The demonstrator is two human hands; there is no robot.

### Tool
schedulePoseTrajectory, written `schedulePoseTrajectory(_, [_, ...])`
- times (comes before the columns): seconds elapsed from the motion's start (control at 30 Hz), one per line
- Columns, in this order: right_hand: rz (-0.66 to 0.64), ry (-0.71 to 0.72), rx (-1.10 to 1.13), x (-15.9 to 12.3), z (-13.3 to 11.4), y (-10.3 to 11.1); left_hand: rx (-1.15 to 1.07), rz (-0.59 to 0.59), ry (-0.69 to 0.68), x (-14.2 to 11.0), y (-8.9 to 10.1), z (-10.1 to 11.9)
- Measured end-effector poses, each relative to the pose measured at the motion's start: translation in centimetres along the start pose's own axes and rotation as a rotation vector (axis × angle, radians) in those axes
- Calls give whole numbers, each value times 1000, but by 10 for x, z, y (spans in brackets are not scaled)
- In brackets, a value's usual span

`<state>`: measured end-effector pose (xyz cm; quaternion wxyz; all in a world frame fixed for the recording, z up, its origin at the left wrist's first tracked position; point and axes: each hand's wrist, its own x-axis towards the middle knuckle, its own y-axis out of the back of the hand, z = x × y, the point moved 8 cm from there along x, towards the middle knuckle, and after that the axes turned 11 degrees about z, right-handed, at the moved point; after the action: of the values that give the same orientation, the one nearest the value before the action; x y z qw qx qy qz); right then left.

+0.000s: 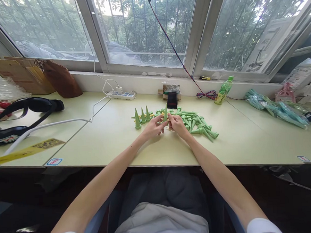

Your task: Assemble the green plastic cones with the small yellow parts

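A green plastic cone-shaped spike points upward in the fingers of my left hand. My right hand is closed in a pinch close beside the spike's base; what its fingertips hold is hidden. To the left, several green spikes stand upright on their caps in a row. Small yellow pieces lie behind my left hand, partly covered. Beyond my right hand and to its right spreads a loose pile of green spikes, lying in different directions.
At the back of the table are a black phone, a power strip and a green bottle. A white cable crosses the left side near a black headset-like strap. Bagged teal items lie right.
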<state>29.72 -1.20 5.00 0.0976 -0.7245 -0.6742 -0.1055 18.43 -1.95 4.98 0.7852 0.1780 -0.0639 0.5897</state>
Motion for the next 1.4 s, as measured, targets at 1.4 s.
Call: schedulePoseTrajectory(1.4, [-209, -300, 341, -6, 8, -12, 229, 258, -246, 5, 17, 10])
